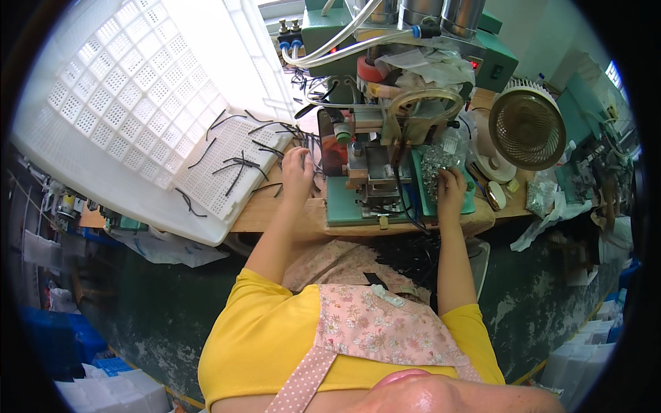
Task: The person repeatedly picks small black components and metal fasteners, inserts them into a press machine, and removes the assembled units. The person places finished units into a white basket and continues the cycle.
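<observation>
My left hand (297, 171) is at the left of a green bench machine (344, 199), beside scattered thin black strips (237, 165). Its fingers are bent together; whether a strip is between them I cannot make out. To the right of the machine, my right hand (451, 195) reaches over a green tray (469, 201) with a heap of small shiny parts (434, 165). The fingertips are drawn together at the edge of the heap, and anything in them is too small to see. A metal fixture block (375, 162) sits at the machine's middle, between my hands.
A large white plastic crate (227, 237) lies tipped on its side at the left, strips inside. A small fan (527, 127) stands at the right, near a bag of small parts (540, 196). White hoses (344, 41) and a black cable (405, 196) run across the machine.
</observation>
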Demonstrator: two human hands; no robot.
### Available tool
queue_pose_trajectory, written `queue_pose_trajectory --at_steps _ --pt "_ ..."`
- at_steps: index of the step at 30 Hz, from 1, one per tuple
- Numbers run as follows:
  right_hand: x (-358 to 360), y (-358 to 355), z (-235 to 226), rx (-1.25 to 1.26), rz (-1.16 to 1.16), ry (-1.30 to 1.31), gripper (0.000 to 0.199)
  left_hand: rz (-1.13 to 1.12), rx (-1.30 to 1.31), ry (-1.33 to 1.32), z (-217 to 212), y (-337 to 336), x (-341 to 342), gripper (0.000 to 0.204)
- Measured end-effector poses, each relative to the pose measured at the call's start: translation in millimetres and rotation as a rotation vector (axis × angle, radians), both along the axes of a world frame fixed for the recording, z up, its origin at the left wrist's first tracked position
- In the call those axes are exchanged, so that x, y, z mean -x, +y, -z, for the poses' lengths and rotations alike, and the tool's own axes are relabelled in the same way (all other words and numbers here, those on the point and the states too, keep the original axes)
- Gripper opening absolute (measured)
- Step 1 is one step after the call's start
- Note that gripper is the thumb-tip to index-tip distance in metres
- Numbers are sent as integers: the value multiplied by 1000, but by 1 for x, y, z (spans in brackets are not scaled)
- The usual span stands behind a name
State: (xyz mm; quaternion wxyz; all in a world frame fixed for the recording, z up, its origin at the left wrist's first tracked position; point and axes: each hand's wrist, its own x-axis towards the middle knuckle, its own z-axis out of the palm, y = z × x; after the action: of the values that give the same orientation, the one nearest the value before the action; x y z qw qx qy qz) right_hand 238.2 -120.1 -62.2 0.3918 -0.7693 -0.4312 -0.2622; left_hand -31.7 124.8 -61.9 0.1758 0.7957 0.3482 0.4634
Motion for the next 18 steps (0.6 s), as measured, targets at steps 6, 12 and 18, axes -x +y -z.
queue_pose_trajectory --at_steps 6,12,18 --pt "0 -7 0 -56 -59 122 12 -6 -307 812 60 50 -34 43" --pt "0 -11 -6 15 -77 71 12 172 -323 964 57 64 0 40" --pt "1 -9 -7 33 -72 9 12 -47 -284 634 27 46 16 18"
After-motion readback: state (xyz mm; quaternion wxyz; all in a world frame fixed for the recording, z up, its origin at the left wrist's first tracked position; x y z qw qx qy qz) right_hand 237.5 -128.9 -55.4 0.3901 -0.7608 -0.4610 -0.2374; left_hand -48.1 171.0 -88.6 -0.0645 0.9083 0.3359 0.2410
